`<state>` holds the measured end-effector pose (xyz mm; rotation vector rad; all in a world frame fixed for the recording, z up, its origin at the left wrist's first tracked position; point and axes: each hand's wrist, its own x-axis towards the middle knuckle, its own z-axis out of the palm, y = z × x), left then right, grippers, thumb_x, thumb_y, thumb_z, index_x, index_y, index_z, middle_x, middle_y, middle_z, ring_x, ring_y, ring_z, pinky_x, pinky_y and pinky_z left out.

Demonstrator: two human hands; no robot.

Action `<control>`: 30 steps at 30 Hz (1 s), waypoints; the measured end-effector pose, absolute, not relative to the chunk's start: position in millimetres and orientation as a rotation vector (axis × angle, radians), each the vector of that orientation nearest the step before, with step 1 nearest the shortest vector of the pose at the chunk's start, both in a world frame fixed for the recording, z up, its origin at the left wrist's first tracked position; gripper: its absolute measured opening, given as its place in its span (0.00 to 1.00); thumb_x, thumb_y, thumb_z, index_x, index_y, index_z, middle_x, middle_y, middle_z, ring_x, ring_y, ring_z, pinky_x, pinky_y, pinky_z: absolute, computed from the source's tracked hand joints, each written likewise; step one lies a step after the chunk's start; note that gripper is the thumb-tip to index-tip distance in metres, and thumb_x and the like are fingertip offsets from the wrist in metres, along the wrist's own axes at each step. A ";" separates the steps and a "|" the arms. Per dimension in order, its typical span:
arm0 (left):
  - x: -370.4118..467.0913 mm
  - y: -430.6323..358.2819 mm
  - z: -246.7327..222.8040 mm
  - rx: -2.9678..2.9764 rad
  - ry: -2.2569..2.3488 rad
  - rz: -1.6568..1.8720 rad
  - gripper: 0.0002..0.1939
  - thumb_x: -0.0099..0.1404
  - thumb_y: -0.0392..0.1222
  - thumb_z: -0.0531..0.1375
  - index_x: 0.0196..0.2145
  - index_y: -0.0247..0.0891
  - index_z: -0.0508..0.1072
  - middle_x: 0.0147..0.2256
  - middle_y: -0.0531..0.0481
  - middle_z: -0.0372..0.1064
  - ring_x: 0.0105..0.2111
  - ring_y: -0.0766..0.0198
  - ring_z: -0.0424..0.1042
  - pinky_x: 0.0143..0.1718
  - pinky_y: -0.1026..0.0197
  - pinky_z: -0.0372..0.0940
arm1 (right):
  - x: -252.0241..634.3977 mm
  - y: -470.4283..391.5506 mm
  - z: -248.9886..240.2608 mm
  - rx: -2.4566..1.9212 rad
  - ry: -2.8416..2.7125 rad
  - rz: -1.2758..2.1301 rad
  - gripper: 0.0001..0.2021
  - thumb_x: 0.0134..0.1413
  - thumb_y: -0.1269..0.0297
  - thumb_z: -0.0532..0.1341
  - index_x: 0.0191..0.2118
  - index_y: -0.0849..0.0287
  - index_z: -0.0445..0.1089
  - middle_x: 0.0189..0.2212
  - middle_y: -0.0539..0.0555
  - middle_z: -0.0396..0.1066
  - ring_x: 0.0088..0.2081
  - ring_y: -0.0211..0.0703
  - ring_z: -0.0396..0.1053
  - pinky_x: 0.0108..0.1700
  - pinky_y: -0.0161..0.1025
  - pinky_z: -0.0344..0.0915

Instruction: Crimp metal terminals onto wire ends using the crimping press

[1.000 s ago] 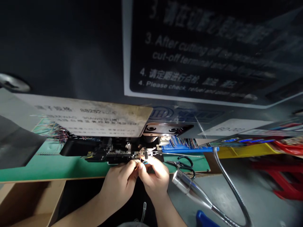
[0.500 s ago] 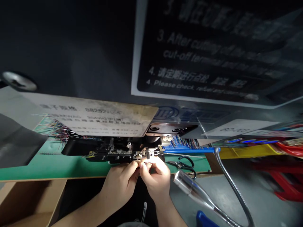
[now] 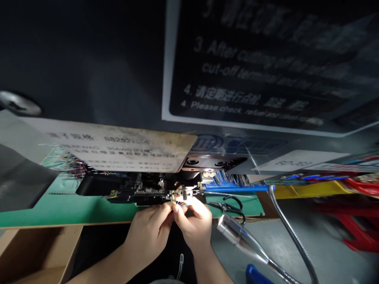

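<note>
Thin coloured wires (image 3: 177, 202), yellow and blue among them, show between my fingertips at the front of a dark machine (image 3: 89, 71). My left hand (image 3: 149, 227) is closed in a pinch on these wires. Beside it, almost touching, my right hand (image 3: 195, 223) also pinches them with thumb and forefinger. Just past the fingertips lies the machine's lit metal working area (image 3: 185, 193). The wire ends and their exact contact with the metal parts are too small to make out.
Black-handled cutters (image 3: 227, 207) lie on the green tabletop (image 3: 97, 211) right of my hands. A lamp (image 3: 237, 232) on a bendy metal neck reaches in from the right. Behind stand a blue tray (image 3: 237, 188) of wires and another wire bundle (image 3: 69, 161). A cardboard box (image 3: 38, 252) sits lower left.
Yellow and blue wire strands now show more plainly between my fingertips. Both hands have stayed in nearly the same place, still pinching.
</note>
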<state>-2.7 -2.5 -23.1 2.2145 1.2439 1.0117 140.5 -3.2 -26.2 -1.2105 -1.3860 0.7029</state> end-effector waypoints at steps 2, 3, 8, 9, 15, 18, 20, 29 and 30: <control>-1.7 -1.6 -23.8 2.231 1.269 1.017 0.12 0.66 0.30 0.50 0.38 0.40 0.71 0.32 0.49 0.79 0.29 0.57 0.79 0.29 0.60 0.72 | 140.2 -2.7 -26.2 -1.214 -1.387 0.700 0.03 0.55 0.68 0.64 0.35 0.60 0.75 0.17 0.44 0.59 0.19 0.36 0.57 0.23 0.34 0.61; -1.4 -1.4 -24.2 2.235 1.278 1.019 0.12 0.66 0.29 0.50 0.38 0.40 0.71 0.32 0.49 0.79 0.29 0.57 0.79 0.28 0.60 0.72 | 140.0 -2.7 -26.2 -1.214 -1.390 0.698 0.03 0.56 0.68 0.63 0.34 0.60 0.75 0.17 0.44 0.59 0.19 0.35 0.56 0.22 0.34 0.61; -2.2 -2.5 -26.1 2.216 1.272 1.036 0.10 0.67 0.31 0.51 0.38 0.40 0.72 0.32 0.49 0.79 0.31 0.58 0.79 0.31 0.61 0.72 | 139.8 -4.6 -25.6 -1.225 -1.396 0.717 0.03 0.56 0.67 0.63 0.34 0.59 0.74 0.18 0.45 0.60 0.19 0.35 0.56 0.22 0.34 0.60; -2.7 -2.6 -26.3 2.206 1.269 1.037 0.10 0.68 0.32 0.52 0.38 0.40 0.72 0.33 0.48 0.79 0.31 0.58 0.79 0.32 0.61 0.72 | 140.1 -4.9 -25.1 -1.224 -1.388 0.724 0.03 0.56 0.67 0.63 0.33 0.59 0.73 0.18 0.45 0.60 0.19 0.36 0.57 0.22 0.34 0.60; -4.2 -2.2 -27.0 2.182 1.205 0.993 0.10 0.69 0.33 0.52 0.37 0.40 0.72 0.30 0.49 0.78 0.29 0.60 0.78 0.30 0.63 0.70 | 142.6 -4.0 -20.7 -1.231 -1.382 0.803 0.04 0.55 0.67 0.64 0.30 0.59 0.71 0.19 0.46 0.60 0.21 0.35 0.57 0.23 0.33 0.59; -4.8 -2.5 -26.4 2.127 1.189 0.969 0.09 0.69 0.34 0.52 0.36 0.40 0.72 0.28 0.50 0.76 0.28 0.61 0.77 0.30 0.64 0.69 | 142.7 -4.0 -20.8 -1.207 -1.367 0.856 0.05 0.55 0.68 0.63 0.29 0.59 0.70 0.19 0.46 0.61 0.21 0.35 0.58 0.23 0.33 0.59; -5.5 -2.7 -24.8 2.036 1.141 0.957 0.08 0.70 0.35 0.53 0.38 0.41 0.72 0.30 0.50 0.77 0.30 0.61 0.77 0.32 0.64 0.69 | 142.5 -4.5 -22.5 -1.183 -1.339 0.878 0.05 0.54 0.68 0.63 0.28 0.59 0.69 0.19 0.46 0.62 0.21 0.36 0.59 0.23 0.33 0.59; -5.9 -1.2 -19.0 1.722 0.988 0.909 0.07 0.71 0.38 0.55 0.41 0.43 0.73 0.34 0.53 0.76 0.32 0.65 0.76 0.35 0.66 0.68 | 141.6 -5.0 -26.3 -1.159 -1.304 0.839 0.09 0.54 0.72 0.60 0.25 0.58 0.64 0.20 0.46 0.62 0.20 0.35 0.59 0.22 0.33 0.58; -5.8 -1.5 -19.6 1.736 1.000 0.911 0.07 0.71 0.38 0.55 0.41 0.43 0.73 0.34 0.53 0.77 0.33 0.64 0.76 0.35 0.66 0.68 | 141.3 -5.0 -25.9 -1.163 -1.305 0.821 0.08 0.54 0.72 0.60 0.25 0.58 0.64 0.20 0.46 0.62 0.20 0.35 0.60 0.22 0.33 0.59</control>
